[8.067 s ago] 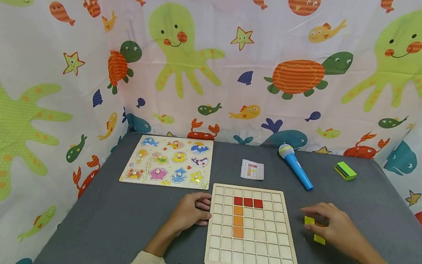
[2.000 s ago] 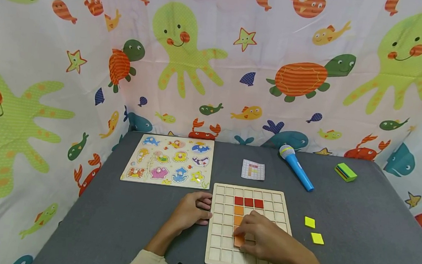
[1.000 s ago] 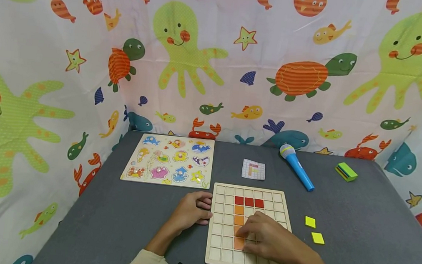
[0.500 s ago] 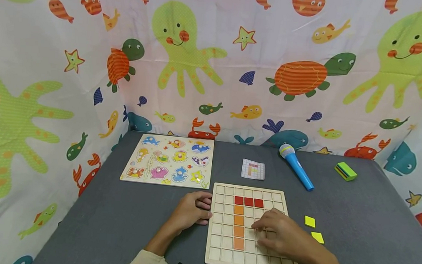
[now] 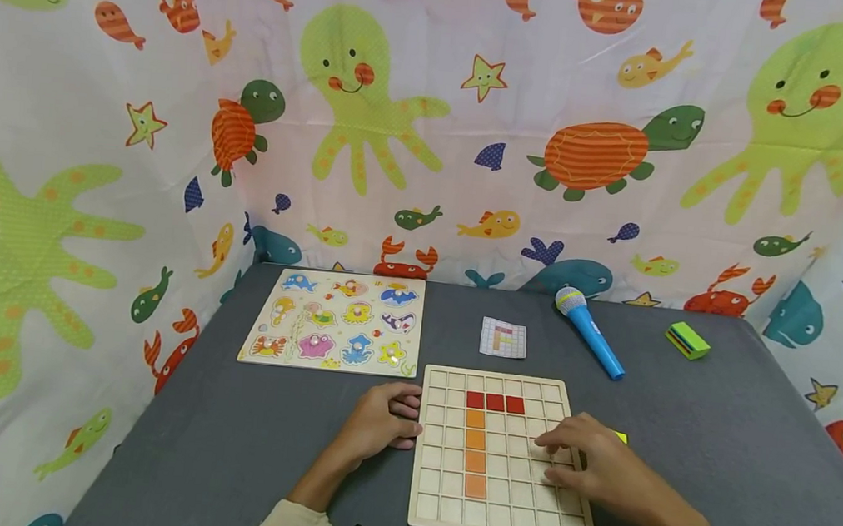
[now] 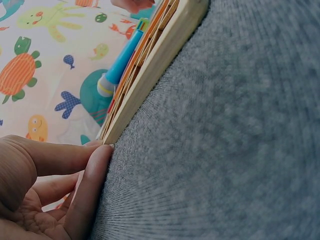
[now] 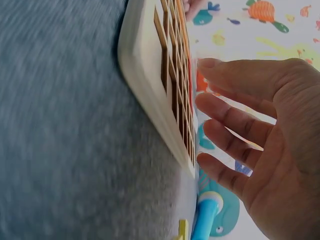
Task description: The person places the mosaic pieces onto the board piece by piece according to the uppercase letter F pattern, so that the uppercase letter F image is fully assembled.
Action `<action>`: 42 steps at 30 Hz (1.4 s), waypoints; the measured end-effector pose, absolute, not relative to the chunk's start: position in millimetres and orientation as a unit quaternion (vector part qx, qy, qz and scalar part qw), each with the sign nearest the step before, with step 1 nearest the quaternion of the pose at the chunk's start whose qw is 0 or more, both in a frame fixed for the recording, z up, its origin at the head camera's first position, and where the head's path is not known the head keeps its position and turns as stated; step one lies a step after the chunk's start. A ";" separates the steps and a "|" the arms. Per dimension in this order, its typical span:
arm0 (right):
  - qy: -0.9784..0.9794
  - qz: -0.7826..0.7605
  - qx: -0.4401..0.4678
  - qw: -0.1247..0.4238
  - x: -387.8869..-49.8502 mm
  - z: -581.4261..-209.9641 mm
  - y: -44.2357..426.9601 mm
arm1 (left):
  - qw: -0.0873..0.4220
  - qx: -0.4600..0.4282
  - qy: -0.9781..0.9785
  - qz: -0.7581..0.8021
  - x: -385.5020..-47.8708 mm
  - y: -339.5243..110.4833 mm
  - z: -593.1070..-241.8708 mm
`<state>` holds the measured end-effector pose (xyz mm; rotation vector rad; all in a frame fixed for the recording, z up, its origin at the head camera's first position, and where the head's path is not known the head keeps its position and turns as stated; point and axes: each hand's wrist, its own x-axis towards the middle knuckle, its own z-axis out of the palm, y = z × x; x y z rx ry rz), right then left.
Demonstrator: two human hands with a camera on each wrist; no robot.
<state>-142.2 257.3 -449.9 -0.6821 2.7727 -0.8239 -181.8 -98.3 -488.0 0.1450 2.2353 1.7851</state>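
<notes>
A wooden grid board (image 5: 529, 494) lies on the grey table. In it are a row of red tiles (image 5: 495, 403) and a column of several orange tiles (image 5: 475, 461). My left hand (image 5: 381, 418) is at the board's left edge; in the left wrist view its thumb and a finger (image 6: 95, 167) meet at that edge. Over the board's right side hovers my right hand (image 5: 603, 467), fingers loosely bent and apart, holding nothing. A yellow tile (image 5: 621, 437) peeks out behind it, mostly hidden; in the right wrist view a yellow tile (image 7: 183, 231) shows low down.
Behind the board lie a small printed grid card (image 5: 503, 338) and a blue toy microphone (image 5: 594, 337). A sea-animal peg puzzle (image 5: 331, 351) is at the back left, a green block with coloured layers (image 5: 688, 341) at the back right. A patterned curtain (image 5: 461, 149) encloses the table.
My right hand let go of the lowest orange tile, now in its square, and moved right across the board, covering most of the yellow tiles. My left hand has stayed put.
</notes>
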 end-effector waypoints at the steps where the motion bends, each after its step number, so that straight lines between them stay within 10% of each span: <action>1: 0.930 -0.278 -0.224 0.082 -142.3 -450.6 259.7 | 0.138 0.050 0.773 0.617 -181.8 -98.4 -487.9; 42: 0.959 -0.255 -0.121 0.033 -158.8 -464.0 336.2 | 0.136 0.056 0.769 0.622 -181.9 -98.7 -487.1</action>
